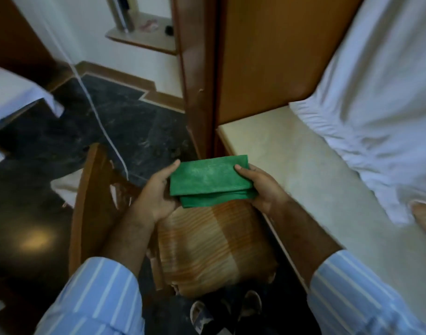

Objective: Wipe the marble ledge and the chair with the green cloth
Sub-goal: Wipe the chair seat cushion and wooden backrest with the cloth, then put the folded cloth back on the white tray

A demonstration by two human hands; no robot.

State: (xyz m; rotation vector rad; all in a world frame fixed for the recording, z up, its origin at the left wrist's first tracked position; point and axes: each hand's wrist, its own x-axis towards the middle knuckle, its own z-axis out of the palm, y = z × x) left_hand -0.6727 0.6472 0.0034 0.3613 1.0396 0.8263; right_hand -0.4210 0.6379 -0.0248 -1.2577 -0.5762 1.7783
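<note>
Dark marbled floor (115, 122), wooden wardrobe panel (267, 56), pale marble ledge (303, 165) along the right — white bed sheet (376, 105) hanging onto its far edge. Item: green cloth (210, 181), folded into a thick pad, held level between both hands above the chair (207, 245) with its striped cushion. Left hand (156, 197): closed on the cloth's left edge, thumb on top. Right hand (265, 187): closed on the right edge, thumb on top. Neither surface looks touched by the cloth yet. Risks, as judged: lower layers already stick out below the top fold, so a one-handed sweep may let the pad open up and drag; a stroke along the ledge may catch the sheet and pull it — or miss the strip beneath it; the white cable (105, 131) trailing near the chair frame could snag when the chair is wiped.
</note>
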